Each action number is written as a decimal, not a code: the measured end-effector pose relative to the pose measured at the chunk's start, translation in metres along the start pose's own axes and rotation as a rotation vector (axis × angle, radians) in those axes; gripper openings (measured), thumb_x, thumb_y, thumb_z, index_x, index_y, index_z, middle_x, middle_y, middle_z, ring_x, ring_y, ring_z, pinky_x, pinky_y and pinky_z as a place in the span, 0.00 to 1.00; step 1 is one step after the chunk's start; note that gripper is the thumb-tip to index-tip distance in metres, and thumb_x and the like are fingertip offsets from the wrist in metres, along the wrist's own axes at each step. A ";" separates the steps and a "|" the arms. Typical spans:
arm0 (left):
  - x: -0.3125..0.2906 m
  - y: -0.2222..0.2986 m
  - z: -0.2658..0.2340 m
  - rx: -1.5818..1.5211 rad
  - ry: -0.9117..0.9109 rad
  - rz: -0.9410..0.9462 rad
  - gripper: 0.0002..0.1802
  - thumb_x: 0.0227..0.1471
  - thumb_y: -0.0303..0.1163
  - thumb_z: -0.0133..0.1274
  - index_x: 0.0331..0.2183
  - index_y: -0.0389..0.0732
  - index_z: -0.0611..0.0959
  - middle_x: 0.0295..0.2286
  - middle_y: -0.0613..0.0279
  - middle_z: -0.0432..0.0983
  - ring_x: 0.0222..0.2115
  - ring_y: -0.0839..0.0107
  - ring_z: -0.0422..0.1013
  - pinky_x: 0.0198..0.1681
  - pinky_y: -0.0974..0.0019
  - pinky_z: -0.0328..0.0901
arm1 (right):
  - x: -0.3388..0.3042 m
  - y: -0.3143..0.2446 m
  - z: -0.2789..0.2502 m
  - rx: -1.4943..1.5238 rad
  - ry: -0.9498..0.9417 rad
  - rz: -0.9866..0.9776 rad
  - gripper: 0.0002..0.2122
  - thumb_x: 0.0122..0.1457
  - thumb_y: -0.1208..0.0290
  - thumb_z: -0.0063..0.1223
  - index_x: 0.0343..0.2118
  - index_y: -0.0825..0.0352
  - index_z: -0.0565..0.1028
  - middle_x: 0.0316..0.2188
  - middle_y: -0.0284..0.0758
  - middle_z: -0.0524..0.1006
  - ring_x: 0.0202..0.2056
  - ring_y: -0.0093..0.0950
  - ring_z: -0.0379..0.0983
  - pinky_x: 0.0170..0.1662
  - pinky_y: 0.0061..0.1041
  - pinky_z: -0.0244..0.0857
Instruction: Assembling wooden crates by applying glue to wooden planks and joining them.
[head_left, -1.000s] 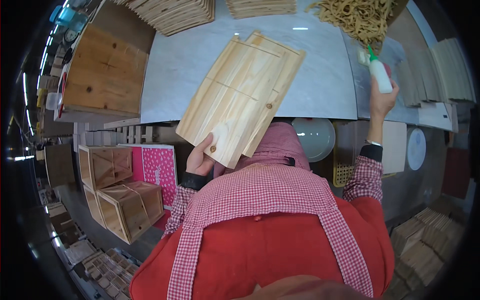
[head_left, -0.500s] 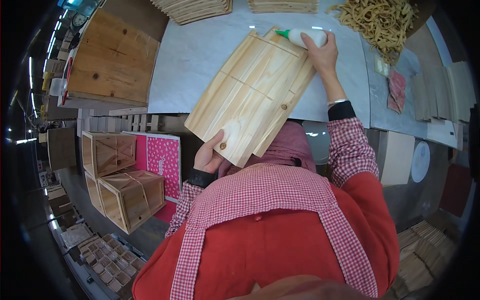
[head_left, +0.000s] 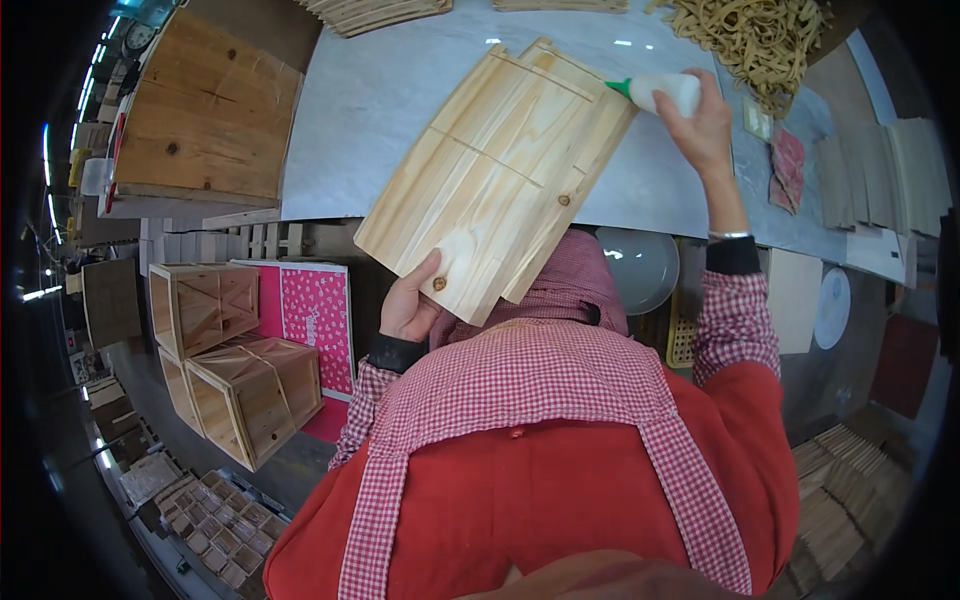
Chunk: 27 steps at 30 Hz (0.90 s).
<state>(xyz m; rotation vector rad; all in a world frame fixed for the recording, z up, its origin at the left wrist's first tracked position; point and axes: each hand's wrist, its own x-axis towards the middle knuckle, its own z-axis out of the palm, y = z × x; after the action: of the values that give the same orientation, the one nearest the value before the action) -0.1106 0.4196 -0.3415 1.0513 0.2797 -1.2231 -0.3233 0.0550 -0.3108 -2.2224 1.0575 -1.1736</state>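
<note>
My left hand [head_left: 408,300] grips the near end of a pale wooden panel [head_left: 480,165], thumb on top and fingers underneath. Narrow grooves cross the panel, and a second wooden board [head_left: 590,130] shows along its right side, seemingly underneath. The panel slants over the table's front edge, its far end over the tabletop. In my right hand [head_left: 705,130] is a white squeeze bottle [head_left: 668,94] with a green nozzle, tipped sideways. The nozzle points left, at the far right corner of the second board; whether it touches, I cannot tell.
Stacked wooden slats [head_left: 375,12] lie at the far side of the pale table [head_left: 330,150]. A heap of tan strips [head_left: 755,45] and a pink cloth [head_left: 787,170] are to the right. A large wooden box [head_left: 205,110] stands left, with wooden crates [head_left: 255,395] lower down.
My right hand has moved right and slightly nearer with the bottle, so the nozzle has gone from the far end to the far right corner. My left hand keeps its hold.
</note>
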 end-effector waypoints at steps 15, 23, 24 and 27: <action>0.000 -0.002 -0.001 -0.020 -0.024 0.006 0.26 0.54 0.26 0.54 0.53 0.35 0.67 0.49 0.52 0.69 0.48 0.60 0.69 0.52 0.55 0.67 | 0.016 -0.056 0.100 0.220 0.072 0.235 0.28 0.43 0.54 0.66 0.40 0.72 0.72 0.33 0.46 0.78 0.36 0.37 0.76 0.41 0.31 0.69; -0.002 0.000 0.003 -0.009 0.003 -0.012 0.26 0.54 0.26 0.54 0.53 0.34 0.67 0.49 0.51 0.69 0.49 0.60 0.69 0.52 0.54 0.66 | 0.016 -0.053 0.099 0.111 -0.002 0.094 0.26 0.45 0.54 0.65 0.41 0.69 0.72 0.32 0.46 0.78 0.34 0.38 0.77 0.39 0.30 0.70; -0.001 -0.001 0.000 -0.015 -0.009 0.000 0.26 0.54 0.26 0.54 0.53 0.34 0.67 0.49 0.51 0.69 0.49 0.60 0.69 0.52 0.55 0.66 | 0.013 -0.051 0.090 0.101 -0.005 0.072 0.25 0.45 0.55 0.65 0.41 0.69 0.72 0.32 0.45 0.78 0.34 0.37 0.77 0.38 0.30 0.70; 0.002 -0.002 -0.004 -0.028 -0.034 0.017 0.25 0.54 0.26 0.53 0.53 0.34 0.67 0.49 0.51 0.69 0.49 0.59 0.69 0.52 0.55 0.66 | 0.002 -0.046 0.056 0.057 -0.011 0.030 0.23 0.46 0.57 0.64 0.40 0.68 0.72 0.30 0.44 0.78 0.32 0.36 0.77 0.37 0.30 0.70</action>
<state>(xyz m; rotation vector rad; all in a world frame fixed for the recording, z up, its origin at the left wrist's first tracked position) -0.1108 0.4215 -0.3461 1.0058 0.2601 -1.2178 -0.2568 0.0828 -0.3117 -2.1602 1.0361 -1.1630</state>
